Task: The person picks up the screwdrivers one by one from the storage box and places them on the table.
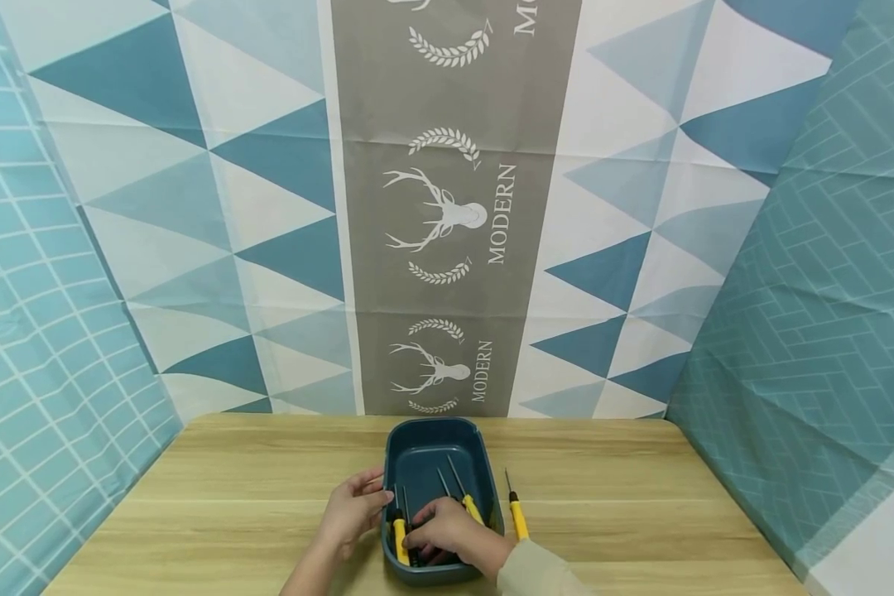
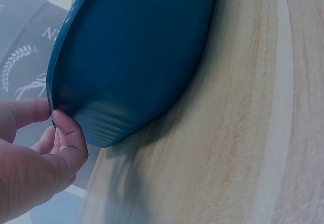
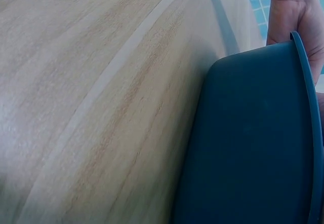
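Yellow-handled screwdrivers (image 1: 401,538) in blue bin (image 1: 426,465)

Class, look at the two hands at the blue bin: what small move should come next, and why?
Probably the right hand should lift the yellow-handled screwdriver by the bin's left wall: the hand is right at its handle, the left hand pinches the rim, likely steadying it, and another screwdriver lies outside on the table.

White capitals reading "MODERN" (image 1: 502,214) run sideways, bottom to top, twice on the grey wall panel (image 1: 372,248). Above them, a cut-off third shows only "MO" (image 1: 525,20).
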`<act>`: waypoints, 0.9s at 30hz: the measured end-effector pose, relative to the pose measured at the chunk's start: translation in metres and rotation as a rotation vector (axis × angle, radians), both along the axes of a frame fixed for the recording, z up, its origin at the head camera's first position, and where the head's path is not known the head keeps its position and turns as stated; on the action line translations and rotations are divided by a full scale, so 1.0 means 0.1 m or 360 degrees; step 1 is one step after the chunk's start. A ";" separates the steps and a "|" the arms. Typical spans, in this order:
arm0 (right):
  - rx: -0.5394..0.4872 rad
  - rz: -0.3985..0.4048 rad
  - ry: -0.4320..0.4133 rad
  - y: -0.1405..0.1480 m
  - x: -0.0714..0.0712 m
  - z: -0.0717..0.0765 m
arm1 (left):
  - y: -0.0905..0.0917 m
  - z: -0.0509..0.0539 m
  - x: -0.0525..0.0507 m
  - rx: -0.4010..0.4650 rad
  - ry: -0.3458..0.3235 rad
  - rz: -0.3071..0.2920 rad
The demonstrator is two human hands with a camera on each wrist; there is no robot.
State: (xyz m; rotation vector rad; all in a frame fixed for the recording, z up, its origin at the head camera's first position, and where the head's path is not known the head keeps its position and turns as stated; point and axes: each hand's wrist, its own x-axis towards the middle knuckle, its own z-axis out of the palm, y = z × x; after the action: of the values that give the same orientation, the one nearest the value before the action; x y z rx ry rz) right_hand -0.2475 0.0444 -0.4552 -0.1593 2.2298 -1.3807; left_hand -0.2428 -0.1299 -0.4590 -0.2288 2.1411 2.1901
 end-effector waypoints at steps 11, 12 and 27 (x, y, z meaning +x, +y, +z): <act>0.0118 -0.0024 0.0029 -0.03 -0.01 -0.02 | -0.01 -0.02 -0.01 0.0017 0.0015 -0.0005; 0.0124 -0.0028 0.0030 -0.03 0.00 -0.02 | -0.01 -0.02 -0.01 0.0016 0.0014 -0.0005; 0.0137 -0.0063 0.0059 -0.05 0.02 -0.03 | 0.00 0.00 0.02 0.0038 0.0013 0.0018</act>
State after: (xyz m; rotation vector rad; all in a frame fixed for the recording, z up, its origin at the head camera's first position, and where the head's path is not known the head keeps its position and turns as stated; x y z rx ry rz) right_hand -0.2456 0.0394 -0.4578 -0.1124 2.3295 -1.3095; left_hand -0.2412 -0.1294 -0.4595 -0.2312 2.1216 2.2254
